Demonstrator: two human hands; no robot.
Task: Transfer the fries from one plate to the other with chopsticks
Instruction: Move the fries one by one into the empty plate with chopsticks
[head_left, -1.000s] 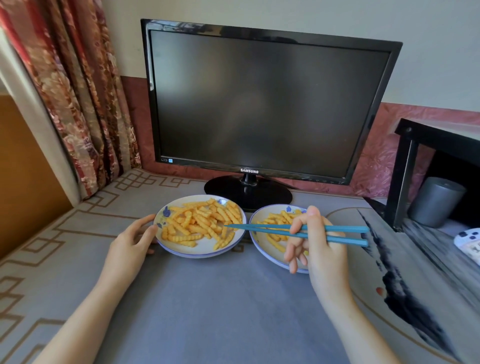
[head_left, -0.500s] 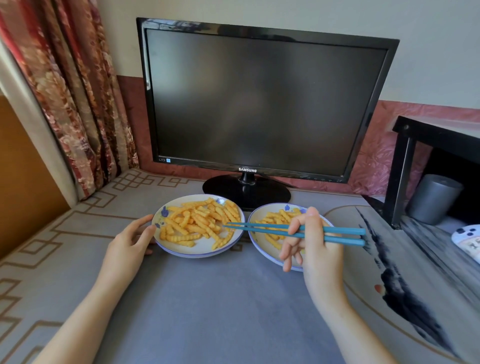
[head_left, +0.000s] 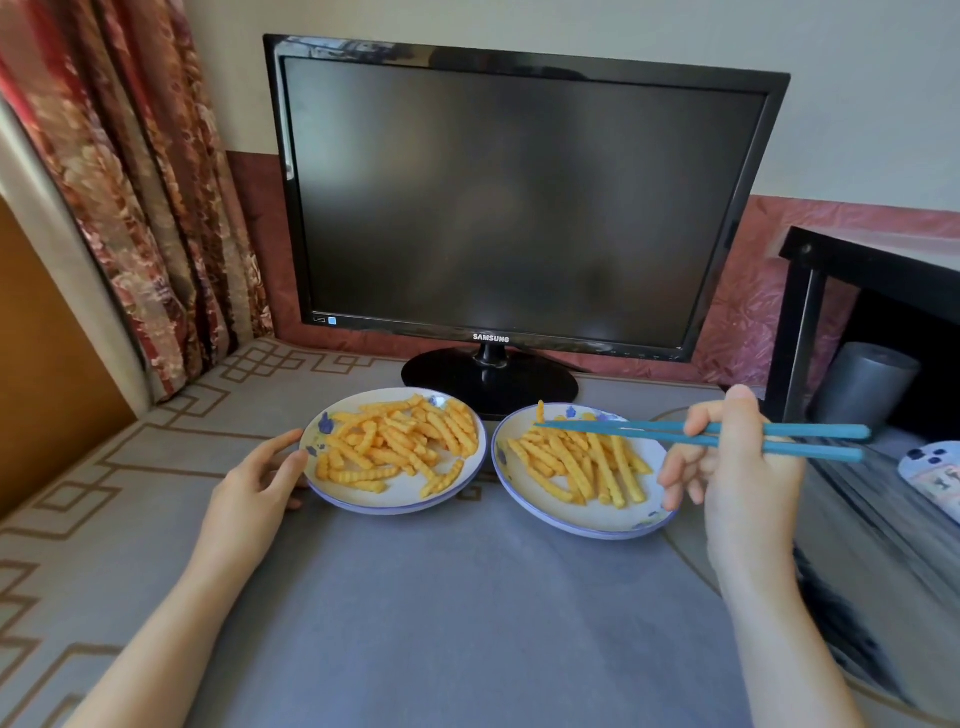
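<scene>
Grey cloth with a tan maze border covers the table (head_left: 467, 623). The left hand (head_left: 254, 483) rests loose-fingered against the left plate (head_left: 395, 506) rim. The right hand (head_left: 737, 467) has its grip clenched round the teal chopsticks (head_left: 623, 431), which sit about level, long axis left-right, tips pointing left above the right plate (head_left: 587, 530) and its crinkle fries (head_left: 582, 467). Behind are a dark monitor (head_left: 519, 197) and, on the left, a floral curtain (head_left: 130, 182).

A room in a home is indicated. A floral curtain (head_left: 130, 182) is hung at the left, and a monitor (head_left: 509, 197) is set on a grey patterned cloth (head_left: 78, 493). A plate (head_left: 363, 503) of fries (head_left: 400, 441) is laid beside a second plate (head_left: 597, 526). At the right, a black side table (head_left: 857, 257), a grey cup (head_left: 862, 384) and a game controller (head_left: 935, 473) are seen.
</scene>
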